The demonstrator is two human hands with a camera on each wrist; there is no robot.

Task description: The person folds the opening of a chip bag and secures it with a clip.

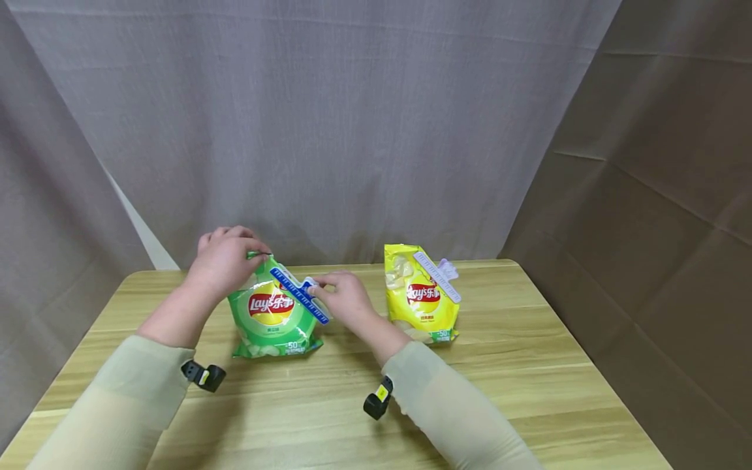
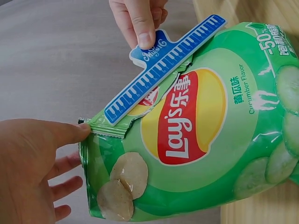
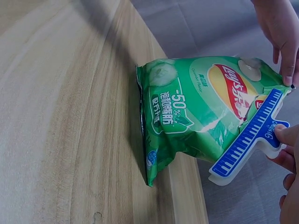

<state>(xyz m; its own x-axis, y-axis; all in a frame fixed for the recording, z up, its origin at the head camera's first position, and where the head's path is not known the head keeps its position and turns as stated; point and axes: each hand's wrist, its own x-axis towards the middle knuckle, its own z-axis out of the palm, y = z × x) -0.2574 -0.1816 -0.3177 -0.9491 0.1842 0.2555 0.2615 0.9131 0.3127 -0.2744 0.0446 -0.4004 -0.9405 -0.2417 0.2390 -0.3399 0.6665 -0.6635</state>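
A light wooden table [image 1: 505,365] with a visible grain pattern occupies the near part of the scene. A yellow Lay's crisp bag [image 1: 420,297] stands upright on the table, right of centre toward the far edge. A white piano-key sealing clip [image 1: 437,276] is fitted diagonally across the bag's upper right corner. A grey fabric curtain [image 1: 329,124] hangs behind the table. A brown fabric panel [image 1: 658,215] hangs at the right.

A blue clip [image 3: 247,142] is pinched by the right hand [image 3: 289,154] across a green chip bag [image 3: 196,107], beside the grip.
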